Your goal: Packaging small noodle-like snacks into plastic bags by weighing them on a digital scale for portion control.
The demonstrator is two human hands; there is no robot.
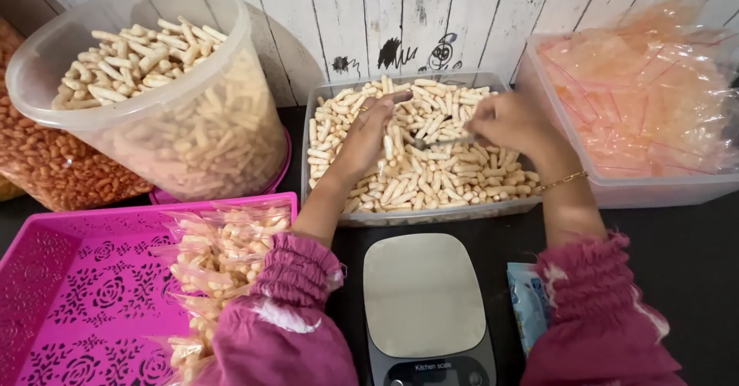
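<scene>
Both my hands are inside a clear rectangular tub [323, 93] full of pale stick-shaped snacks [416, 178]. My left hand [368, 133] is curled over the snacks with some pinched in its fingers. Beside it, my right hand [509, 122] is closed around something thin and clear, possibly a small bag [446, 141]; what it is stays hard to tell. A gold bracelet [562, 180] circles my right wrist. In front of the tub lies a kitchen scale [422, 294] with a bare steel plate.
A big round clear tub [154, 132] of the same snacks stands at the left, with a container of brown nuts [46, 163] behind it. The pink perforated tray [85, 294] holds several filled bags [223, 255]. A clear box [639, 186] of empty bags stands right. A blue packet [528, 301] lies beside the scale.
</scene>
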